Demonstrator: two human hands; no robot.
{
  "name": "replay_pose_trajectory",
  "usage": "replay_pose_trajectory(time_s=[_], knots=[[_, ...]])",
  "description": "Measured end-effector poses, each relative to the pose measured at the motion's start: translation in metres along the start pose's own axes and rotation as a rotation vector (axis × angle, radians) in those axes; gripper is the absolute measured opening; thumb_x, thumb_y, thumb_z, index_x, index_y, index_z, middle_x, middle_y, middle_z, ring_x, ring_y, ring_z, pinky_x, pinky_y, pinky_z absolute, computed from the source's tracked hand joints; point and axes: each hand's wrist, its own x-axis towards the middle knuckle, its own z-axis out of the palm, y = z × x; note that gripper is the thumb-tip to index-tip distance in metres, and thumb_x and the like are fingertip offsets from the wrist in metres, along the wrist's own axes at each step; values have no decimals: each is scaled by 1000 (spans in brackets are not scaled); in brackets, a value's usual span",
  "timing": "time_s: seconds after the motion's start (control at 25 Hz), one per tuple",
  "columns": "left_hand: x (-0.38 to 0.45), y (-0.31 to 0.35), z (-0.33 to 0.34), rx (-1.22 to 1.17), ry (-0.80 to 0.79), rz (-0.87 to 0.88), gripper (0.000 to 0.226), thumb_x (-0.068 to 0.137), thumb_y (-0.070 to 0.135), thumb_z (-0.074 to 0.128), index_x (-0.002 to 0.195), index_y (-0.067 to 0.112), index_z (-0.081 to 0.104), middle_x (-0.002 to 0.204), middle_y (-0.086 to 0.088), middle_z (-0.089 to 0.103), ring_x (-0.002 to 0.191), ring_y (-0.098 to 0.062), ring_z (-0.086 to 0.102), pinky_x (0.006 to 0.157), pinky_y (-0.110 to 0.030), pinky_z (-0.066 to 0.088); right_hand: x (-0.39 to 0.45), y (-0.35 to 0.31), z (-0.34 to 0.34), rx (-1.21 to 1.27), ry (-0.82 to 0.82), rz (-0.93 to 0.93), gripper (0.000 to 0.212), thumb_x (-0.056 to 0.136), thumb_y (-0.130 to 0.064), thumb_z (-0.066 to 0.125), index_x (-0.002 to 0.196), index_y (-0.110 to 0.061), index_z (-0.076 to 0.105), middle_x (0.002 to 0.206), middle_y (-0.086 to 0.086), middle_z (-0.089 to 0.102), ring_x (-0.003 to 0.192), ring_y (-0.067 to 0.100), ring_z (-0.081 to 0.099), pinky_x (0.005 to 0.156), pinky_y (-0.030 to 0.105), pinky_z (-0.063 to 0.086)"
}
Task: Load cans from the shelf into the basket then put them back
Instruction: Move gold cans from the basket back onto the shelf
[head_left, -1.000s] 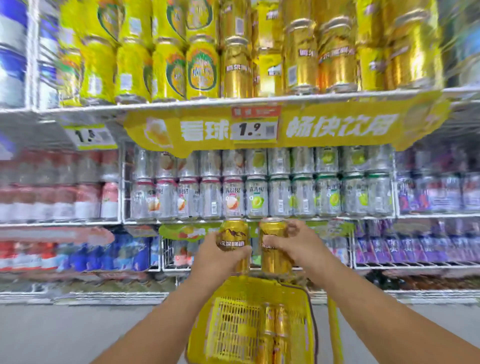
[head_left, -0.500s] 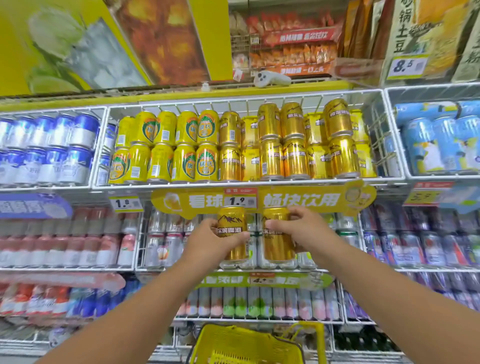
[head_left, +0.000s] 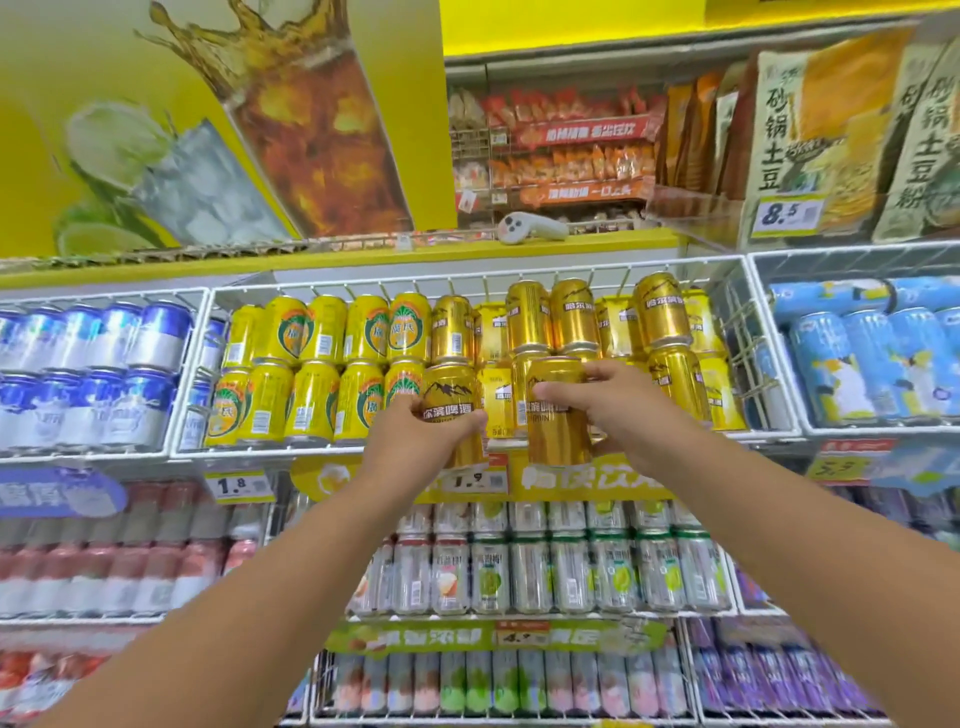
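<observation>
Left hand grips gold can | right hand grips second can

A brightly lit shop aisle, seen looking up at white wire shelving that fills the view. A yellow wall poster of iced drinks with lime hangs at upper left. To its right, a high shelf holds orange snack packets and large potato noodle bags above a price tag reading 8.5. A small white device lies on the yellow top ledge.
</observation>
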Motion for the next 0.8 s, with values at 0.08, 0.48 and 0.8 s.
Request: replay_pose_trajectory(time_s=[0.08, 0.48, 0.8], knots=[[21, 6, 6, -4, 12, 11, 55, 69, 59, 84, 98, 20, 56, 81, 12, 57, 72, -5, 56, 74, -36, 52, 19, -15, 6, -2, 52, -17, 89, 71, -42, 90, 145, -21, 45, 122, 1, 63, 94, 19, 61, 80, 47, 57], [88, 4, 47, 119, -38, 71, 90, 63, 70, 79, 129, 14, 58, 115, 0, 61, 99, -23, 61, 84, -38, 53, 101, -78, 37, -9, 145, -73, 68, 68, -40, 91, 121, -15, 56, 101, 2, 72, 88, 24, 72, 72, 49, 59], [86, 2, 67, 311, 112, 157, 91, 58, 77, 77, 119, 12, 54, 118, -2, 54, 110, -25, 55, 85, -41, 54, 142, -93, 68, -140, 227, -85, 48, 68, -44, 90, 98, -11, 72, 94, 8, 73, 80, 23, 70, 60, 35, 58]])
